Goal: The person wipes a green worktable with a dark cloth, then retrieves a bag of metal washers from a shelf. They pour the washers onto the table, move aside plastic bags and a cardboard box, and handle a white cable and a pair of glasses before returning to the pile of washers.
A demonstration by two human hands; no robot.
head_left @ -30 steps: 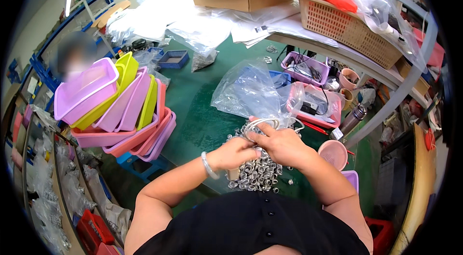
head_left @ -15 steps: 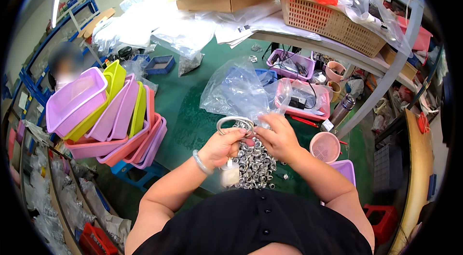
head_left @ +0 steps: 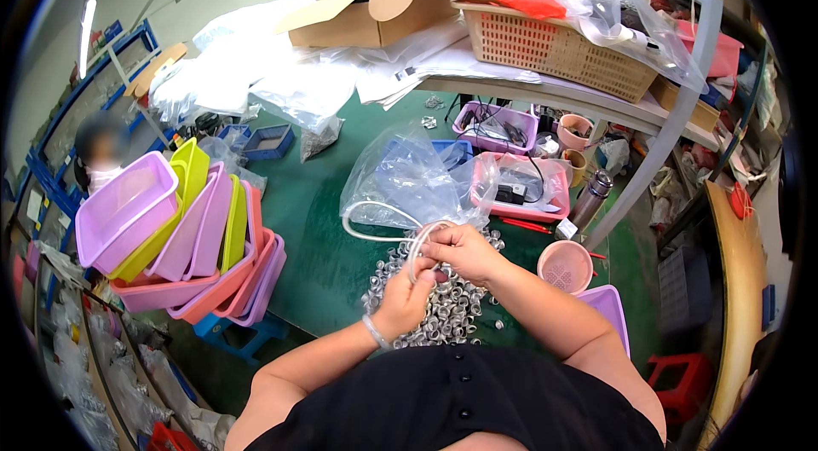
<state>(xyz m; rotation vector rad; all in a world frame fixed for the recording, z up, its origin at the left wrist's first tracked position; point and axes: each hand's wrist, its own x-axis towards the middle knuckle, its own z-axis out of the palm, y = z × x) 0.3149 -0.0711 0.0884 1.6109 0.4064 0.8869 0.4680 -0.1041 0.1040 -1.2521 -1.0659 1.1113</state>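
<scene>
Both my hands are closed on a pale, whitish cord (head_left: 375, 205) that bends into loops, one of them reaching out to the left. My left hand (head_left: 402, 302), with a light bangle at its wrist, pinches the cord low down. Just above and to its right, my right hand (head_left: 464, 252) grips it with the fingers pressed together. Under both hands a heap of small silvery metal ring-like parts (head_left: 443, 315) spreads over the green table (head_left: 319, 255). A crumpled clear plastic bag (head_left: 400, 178) lies just beyond the heap.
Stacked purple, green and pink plastic baskets (head_left: 132, 212) lean at the left. A pink tray (head_left: 541, 204), a round pink basket (head_left: 565, 268) and a metal flask (head_left: 590, 202) stand to the right. A shelf (head_left: 562, 86) crosses the back. Another person (head_left: 100, 153) is at far left.
The tight coil has opened into wider loops, one now stretching left. My left hand has moved slightly down, my right hand left and down. A pale blurred item below the left hand no longer shows.
</scene>
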